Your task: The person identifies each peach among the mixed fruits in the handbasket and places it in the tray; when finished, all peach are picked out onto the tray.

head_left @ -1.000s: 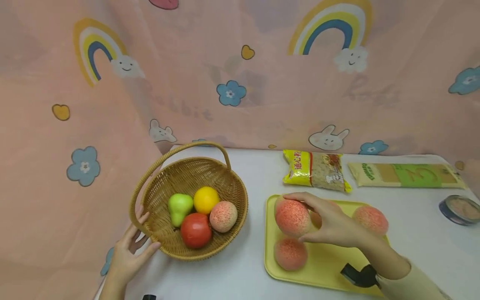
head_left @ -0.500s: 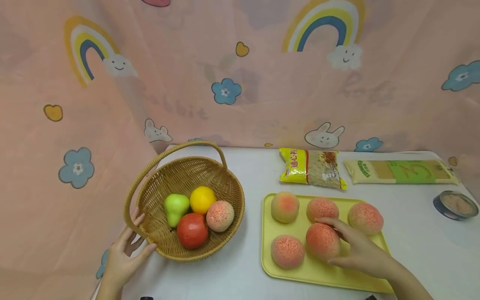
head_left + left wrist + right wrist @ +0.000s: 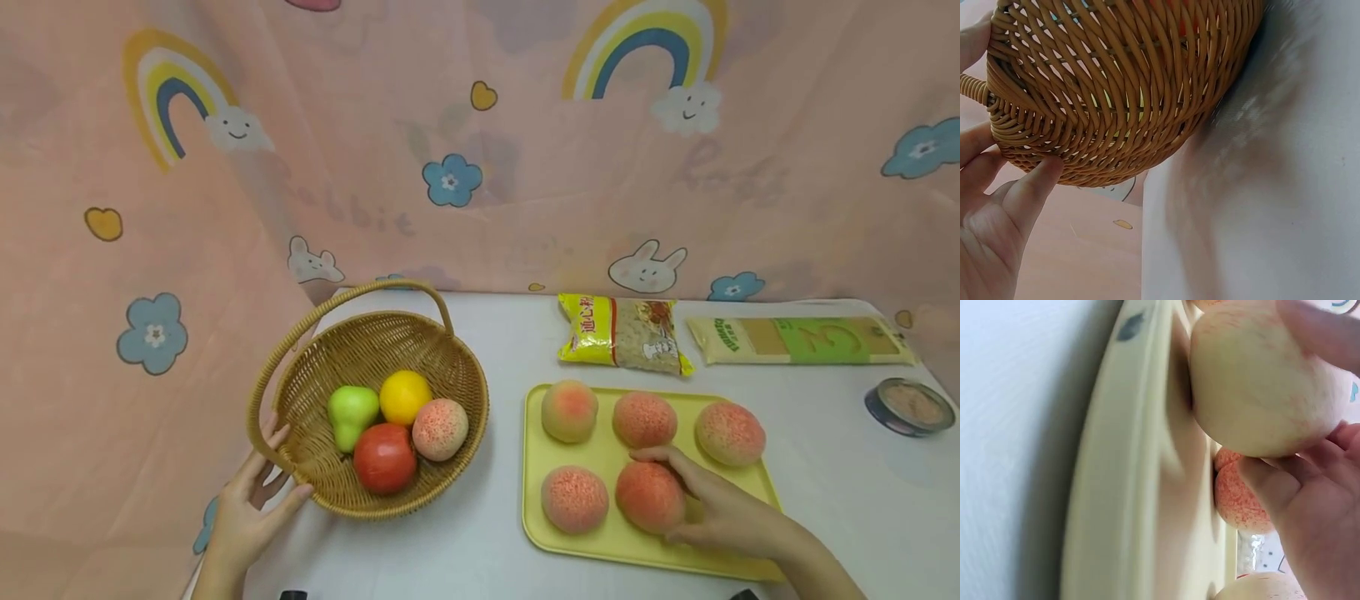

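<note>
In the head view my left hand [image 3: 243, 512] holds the left rim of a wicker basket [image 3: 465, 358]. The left wrist view shows its thumb against the basket's woven side [image 3: 1116, 81] and other fingers near the handle's base. Inside lie a green pear [image 3: 352, 414], a yellow round fruit [image 3: 406, 397], a red apple [image 3: 385, 459] and a speckled peach [image 3: 440, 429]. My right hand [image 3: 720, 508] grips a pink peach [image 3: 649, 497] in the front row of a yellow tray [image 3: 592, 542]. The right wrist view shows this peach [image 3: 1260, 381] down at the tray's surface, between thumb and fingers.
Several other peaches share the tray, one of them a front-left peach [image 3: 574, 499]. Behind it lie a yellow pasta bag [image 3: 626, 333] and a long green-and-beige packet [image 3: 802, 340]. A round tin [image 3: 910, 407] stands at the right. A patterned pink cloth [image 3: 525, 225] hangs behind.
My right hand has carried the peach rightward from over the tray's left side and lowered it into the front row. My left hand has stayed at the basket; the head view has shifted slightly.
</note>
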The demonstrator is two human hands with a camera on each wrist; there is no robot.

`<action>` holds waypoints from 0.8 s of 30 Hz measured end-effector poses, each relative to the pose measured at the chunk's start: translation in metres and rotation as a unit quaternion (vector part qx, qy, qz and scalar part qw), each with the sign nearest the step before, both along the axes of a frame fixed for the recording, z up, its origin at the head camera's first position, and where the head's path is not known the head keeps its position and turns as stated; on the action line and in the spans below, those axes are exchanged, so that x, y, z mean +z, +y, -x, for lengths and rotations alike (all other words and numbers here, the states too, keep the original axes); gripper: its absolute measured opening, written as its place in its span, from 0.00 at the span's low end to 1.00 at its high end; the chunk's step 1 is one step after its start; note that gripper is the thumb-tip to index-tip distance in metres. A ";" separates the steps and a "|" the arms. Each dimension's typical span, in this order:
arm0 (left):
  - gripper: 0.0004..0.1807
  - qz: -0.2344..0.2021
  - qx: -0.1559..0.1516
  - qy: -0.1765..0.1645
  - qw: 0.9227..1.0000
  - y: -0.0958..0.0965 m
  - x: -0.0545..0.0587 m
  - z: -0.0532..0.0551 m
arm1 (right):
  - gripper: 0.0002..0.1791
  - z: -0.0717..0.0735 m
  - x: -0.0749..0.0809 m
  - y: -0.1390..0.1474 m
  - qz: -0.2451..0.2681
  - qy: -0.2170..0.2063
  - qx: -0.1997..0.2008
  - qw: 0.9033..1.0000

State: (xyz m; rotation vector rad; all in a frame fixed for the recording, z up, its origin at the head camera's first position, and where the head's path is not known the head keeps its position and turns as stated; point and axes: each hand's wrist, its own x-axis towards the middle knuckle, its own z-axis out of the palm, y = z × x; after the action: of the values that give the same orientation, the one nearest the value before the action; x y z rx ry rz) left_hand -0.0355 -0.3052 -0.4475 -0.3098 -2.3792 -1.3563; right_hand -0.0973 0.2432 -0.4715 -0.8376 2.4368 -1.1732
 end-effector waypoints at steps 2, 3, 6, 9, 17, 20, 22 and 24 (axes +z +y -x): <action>0.43 -0.002 -0.001 -0.001 1.000 -0.001 -0.001 -0.002 | 0.47 0.000 -0.001 0.000 -0.001 -0.007 0.011 1.000; 0.43 -0.002 -0.001 -0.002 1.000 -0.001 -0.001 -0.002 | 0.47 0.000 -0.001 0.000 -0.005 -0.008 0.016 1.000; 0.43 -0.002 0.002 -0.004 1.000 -0.002 -0.002 -0.004 | 0.49 -0.002 -0.001 0.000 -0.019 0.001 0.020 1.000; 0.43 -0.005 0.000 0.000 1.000 -0.002 -0.001 -0.004 | 0.52 -0.003 -0.001 -0.001 -0.026 0.001 0.014 1.000; 0.44 -0.005 -0.016 0.024 1.000 0.000 -0.002 -0.001 | 0.47 -0.005 0.022 0.001 -0.063 0.019 -0.028 0.997; 0.44 -0.007 -0.018 0.021 1.000 0.000 -0.002 0.000 | 0.43 -0.002 0.038 -0.003 -0.072 0.047 -0.042 0.995; 0.44 -0.009 -0.019 0.019 1.000 0.000 -0.001 0.001 | 0.41 0.001 0.049 -0.009 -0.069 0.067 -0.038 0.995; 0.44 -0.009 -0.020 0.018 1.000 0.000 -0.001 0.001 | 0.40 0.006 0.060 -0.017 -0.055 0.081 -0.025 0.995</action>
State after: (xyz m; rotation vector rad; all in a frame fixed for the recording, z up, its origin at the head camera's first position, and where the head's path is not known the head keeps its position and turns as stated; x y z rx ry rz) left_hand -0.0363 -0.3053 -0.4488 -0.3751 -2.3410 -1.3782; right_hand -0.1036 0.2257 -0.4113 -0.8739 2.6396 -1.0118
